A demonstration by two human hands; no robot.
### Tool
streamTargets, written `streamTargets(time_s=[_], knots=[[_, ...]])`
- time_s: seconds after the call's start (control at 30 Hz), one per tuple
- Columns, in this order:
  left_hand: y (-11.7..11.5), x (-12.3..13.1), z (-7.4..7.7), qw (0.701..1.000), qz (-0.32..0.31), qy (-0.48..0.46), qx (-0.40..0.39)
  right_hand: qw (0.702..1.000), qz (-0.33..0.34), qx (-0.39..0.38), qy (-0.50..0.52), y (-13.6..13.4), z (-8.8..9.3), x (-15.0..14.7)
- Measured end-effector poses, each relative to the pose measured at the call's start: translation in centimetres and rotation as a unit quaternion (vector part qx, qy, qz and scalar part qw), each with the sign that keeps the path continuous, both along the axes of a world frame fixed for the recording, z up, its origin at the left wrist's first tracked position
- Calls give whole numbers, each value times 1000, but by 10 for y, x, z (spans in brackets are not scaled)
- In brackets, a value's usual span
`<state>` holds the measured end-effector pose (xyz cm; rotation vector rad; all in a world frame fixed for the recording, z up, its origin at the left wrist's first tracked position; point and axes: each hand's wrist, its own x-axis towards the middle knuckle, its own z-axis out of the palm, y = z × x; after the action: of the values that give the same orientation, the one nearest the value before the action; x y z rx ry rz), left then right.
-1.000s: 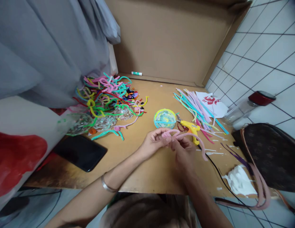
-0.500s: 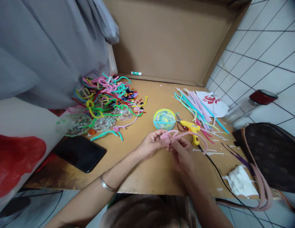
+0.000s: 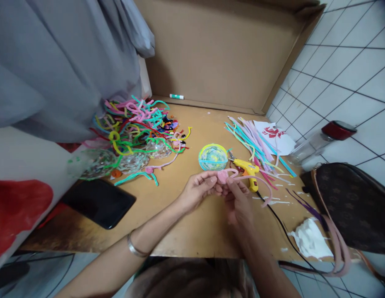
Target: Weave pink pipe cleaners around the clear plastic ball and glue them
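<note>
My left hand and my right hand meet over the middle of the wooden table, both pinched on a pink pipe cleaner. Its near end is wound into a small flat coil between my fingertips. The loose tail arcs to the right and droops toward the table. A clear ball wrapped in yellow and blue pipe cleaners sits just behind my hands. A yellow glue gun lies to the right of the ball, its black cord running toward me.
A tangled heap of coloured pipe cleaners lies at the back left, a bundle of straight ones at the back right. A black phone sits near left. A brown handbag, a red-lidded jar and white tissue crowd the right.
The pink coil between my fingers has grown rounder and tighter, and my hands have shifted slightly. The loose tail swung a little to the right.
</note>
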<state>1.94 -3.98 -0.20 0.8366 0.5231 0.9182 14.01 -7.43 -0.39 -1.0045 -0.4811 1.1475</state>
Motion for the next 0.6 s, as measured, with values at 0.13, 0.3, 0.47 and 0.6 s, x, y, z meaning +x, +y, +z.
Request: streamTargets(time_s=[0.13, 0.3, 0.47, 0.6], knots=[[2, -2, -3, 995, 44, 72, 48, 999, 8, 10, -40, -1, 2, -1], [1, -3, -3, 991, 65, 103, 63, 994, -13, 26, -108, -3, 3, -6], [-5, 5, -5, 996, 47, 31, 66, 992, -47, 41, -111, -5, -1, -12], [-9, 11, -6, 996, 69, 6, 48, 988, -53, 69, -129, -8, -1, -17]])
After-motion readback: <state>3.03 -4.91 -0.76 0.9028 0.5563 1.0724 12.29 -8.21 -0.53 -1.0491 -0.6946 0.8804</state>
